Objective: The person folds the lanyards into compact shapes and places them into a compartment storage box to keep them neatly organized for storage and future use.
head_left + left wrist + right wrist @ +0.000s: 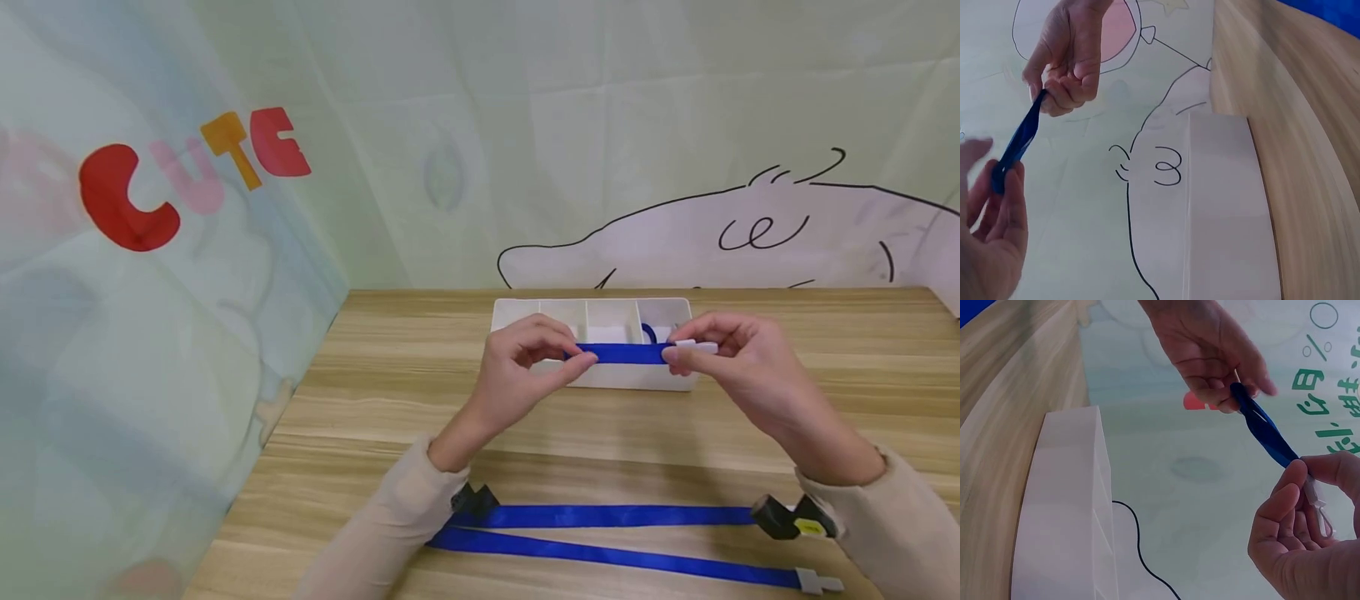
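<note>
A folded blue lanyard is held level between my two hands, in front of the white box. My left hand pinches its left end between thumb and fingers. My right hand pinches the other end, right beside the white clip. In the right wrist view the clip sticks out past my right thumb and fingers, ending in a hook. The band appears edge-on in the left wrist view, its folded layers slightly parted.
The box has several compartments; a blue loop lies in the rightmost one. Two blue straps lie across the wooden table nearer me, the lower one ending in a white clip. A printed cloth hangs behind the table.
</note>
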`<state>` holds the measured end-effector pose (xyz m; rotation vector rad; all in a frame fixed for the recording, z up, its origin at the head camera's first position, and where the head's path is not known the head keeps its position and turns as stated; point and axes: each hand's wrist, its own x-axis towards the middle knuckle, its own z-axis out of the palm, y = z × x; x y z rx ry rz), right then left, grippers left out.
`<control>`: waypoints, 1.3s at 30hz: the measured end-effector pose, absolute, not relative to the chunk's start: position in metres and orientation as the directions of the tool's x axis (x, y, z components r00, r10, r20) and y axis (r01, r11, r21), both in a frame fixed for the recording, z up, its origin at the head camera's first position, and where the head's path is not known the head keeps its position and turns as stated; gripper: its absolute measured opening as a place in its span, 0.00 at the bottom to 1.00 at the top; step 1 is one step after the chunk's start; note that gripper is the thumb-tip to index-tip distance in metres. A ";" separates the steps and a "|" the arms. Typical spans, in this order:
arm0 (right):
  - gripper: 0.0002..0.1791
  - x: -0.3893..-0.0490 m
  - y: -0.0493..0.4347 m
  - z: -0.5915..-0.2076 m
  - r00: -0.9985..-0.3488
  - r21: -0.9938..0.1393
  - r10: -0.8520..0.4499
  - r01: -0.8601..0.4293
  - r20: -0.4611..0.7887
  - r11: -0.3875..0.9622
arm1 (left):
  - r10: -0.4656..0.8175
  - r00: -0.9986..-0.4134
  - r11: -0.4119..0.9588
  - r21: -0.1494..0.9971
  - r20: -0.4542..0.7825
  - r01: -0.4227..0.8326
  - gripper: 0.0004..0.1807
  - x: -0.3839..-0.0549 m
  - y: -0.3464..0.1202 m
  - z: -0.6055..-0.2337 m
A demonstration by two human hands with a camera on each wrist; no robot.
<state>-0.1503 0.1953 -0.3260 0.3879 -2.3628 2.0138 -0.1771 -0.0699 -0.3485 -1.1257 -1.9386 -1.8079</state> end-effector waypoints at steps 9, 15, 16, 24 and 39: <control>0.04 -0.149 0.191 -0.326 -0.971 -0.966 -0.169 -0.197 0.169 0.168 | 0.236 -0.803 -0.013 0.828 0.547 0.560 0.06 -0.172 -0.067 -0.345; 0.04 -0.149 0.191 -0.327 -0.972 -0.964 -0.157 -0.202 0.176 0.172 | 0.191 -0.866 -0.037 0.885 0.462 0.464 0.05 -0.173 -0.067 -0.343; 0.04 -0.149 0.191 -0.327 -0.972 -0.964 -0.155 -0.202 0.176 0.172 | 0.185 -0.873 -0.039 0.891 0.450 0.451 0.05 -0.173 -0.067 -0.342; 0.04 -0.149 0.189 -0.328 -0.978 -0.980 -0.133 -0.173 0.159 0.098 | 0.143 -0.894 -0.041 0.905 0.425 0.424 0.06 -0.174 -0.065 -0.342; 0.02 -0.148 0.176 -0.328 -0.986 -0.989 -0.079 -0.143 0.144 -0.023 | 0.187 -0.815 0.086 0.817 0.548 0.570 0.04 -0.171 -0.058 -0.339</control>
